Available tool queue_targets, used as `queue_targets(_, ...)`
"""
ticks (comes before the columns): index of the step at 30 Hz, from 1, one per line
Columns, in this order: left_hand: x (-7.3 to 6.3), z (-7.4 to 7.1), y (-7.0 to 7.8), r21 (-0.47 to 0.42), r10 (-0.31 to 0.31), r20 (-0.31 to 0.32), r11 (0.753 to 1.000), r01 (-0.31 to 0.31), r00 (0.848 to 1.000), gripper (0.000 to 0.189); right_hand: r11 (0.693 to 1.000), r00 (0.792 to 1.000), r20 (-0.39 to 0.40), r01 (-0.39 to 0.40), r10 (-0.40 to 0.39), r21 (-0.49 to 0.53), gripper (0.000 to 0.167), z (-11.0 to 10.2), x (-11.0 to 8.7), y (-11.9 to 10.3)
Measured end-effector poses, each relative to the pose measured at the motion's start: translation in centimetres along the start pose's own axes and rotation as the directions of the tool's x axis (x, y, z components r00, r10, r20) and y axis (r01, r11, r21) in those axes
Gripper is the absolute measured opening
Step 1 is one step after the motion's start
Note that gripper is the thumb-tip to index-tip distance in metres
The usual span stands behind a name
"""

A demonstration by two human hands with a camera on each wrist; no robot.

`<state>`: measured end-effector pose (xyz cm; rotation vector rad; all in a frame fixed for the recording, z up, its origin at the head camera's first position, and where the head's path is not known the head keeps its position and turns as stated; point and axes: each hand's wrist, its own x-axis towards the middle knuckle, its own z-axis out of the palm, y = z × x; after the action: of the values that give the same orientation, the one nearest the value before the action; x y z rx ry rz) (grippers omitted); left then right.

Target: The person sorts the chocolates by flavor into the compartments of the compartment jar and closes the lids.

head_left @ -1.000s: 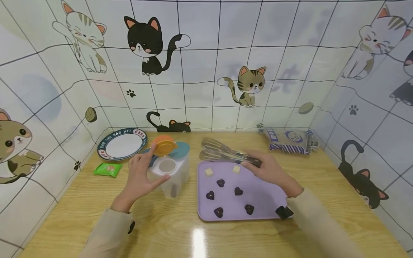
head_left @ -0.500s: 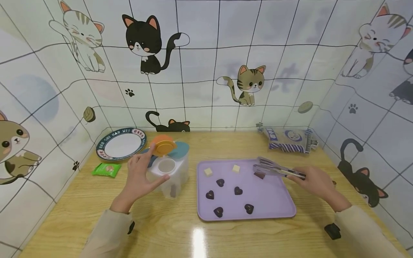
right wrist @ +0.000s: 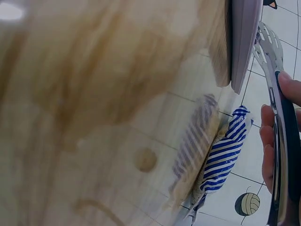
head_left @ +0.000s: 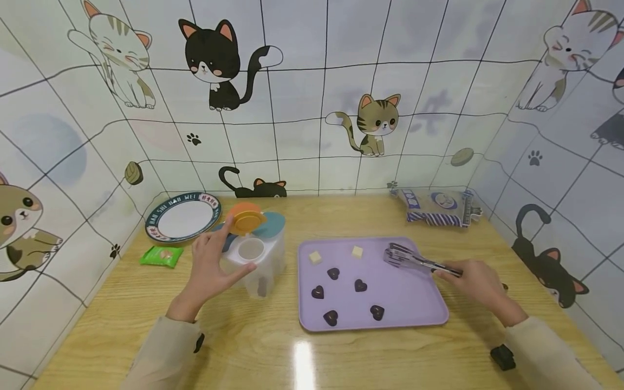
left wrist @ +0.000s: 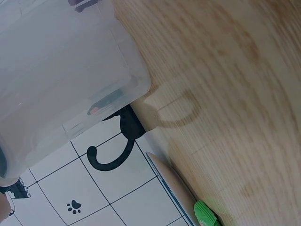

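Observation:
In the head view my left hand (head_left: 207, 265) spans a translucent storage box (head_left: 275, 257) with coloured flip lids. Its index finger touches the raised orange lid (head_left: 247, 218), and its thumb lies at the near edge, beside the uncovered round opening. My right hand (head_left: 480, 284) grips metal tongs (head_left: 424, 262), whose slotted heads are close together over the far right of a lilac tray (head_left: 404, 311). The tongs' heads cover the spot where a brown piece lay. Several dark heart-shaped chocolates (head_left: 360, 285) and two pale cubes (head_left: 357, 252) rest on the tray.
A white plate with a dark patterned rim (head_left: 155, 223) stands at the back left, with a green packet (head_left: 162, 256) in front. At the back right lies a blue-striped bag (head_left: 439, 207). Printed cat sheeting encloses the table's back and sides.
My right hand has carried the tongs rightward and lowered them over the tray's far right; their heads have drawn together over the brown piece, now hidden. The left hand stays at the box.

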<state>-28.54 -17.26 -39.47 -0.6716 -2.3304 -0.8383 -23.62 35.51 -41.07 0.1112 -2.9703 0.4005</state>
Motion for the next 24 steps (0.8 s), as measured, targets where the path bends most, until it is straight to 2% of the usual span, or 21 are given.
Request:
queue_targets(6, -0.1, -0.2, 0.5, 0.005, -0.019, 0.014, 1.000, 0.019, 1.000, 0.101, 1.000, 1.000, -0.015, -0.003, 0.004, 0.006, 0.041, -0.1, -0.1, -0.3)
queue_targets(10, -0.1, -0.3, 0.6, 0.008, -0.025, 0.021, 1.000, 0.025, 0.999, 0.101, 0.999, 0.999, -0.039, -0.003, 0.005, 0.040, 0.043, -0.1, 0.0, -0.4)
queue_targets(14, -0.2, -0.2, 0.4, 0.004, -0.019, 0.009, 1.000, 0.019, 1.000, 0.100, 0.997, 0.994, -0.093, 0.057, -0.052, 0.053, 0.042, -0.1, 0.6, -1.3)
queue_targets(18, -0.2, -0.2, 0.4, -0.001, -0.006, -0.005, 1.000, 0.006, 1.000, 0.098, 0.990, 0.986, -0.119, 0.122, -0.113, 0.070, 0.042, -0.4, 1.4, -3.5)
queue_targets(24, 0.0, -0.1, 0.4, -0.001, 0.009, -0.016, 1.000, -0.009, 1.000, 0.097, 0.971, 0.977, -0.132, 0.187, -0.168, 0.148, 0.041, -1.1, 3.0, -8.9)
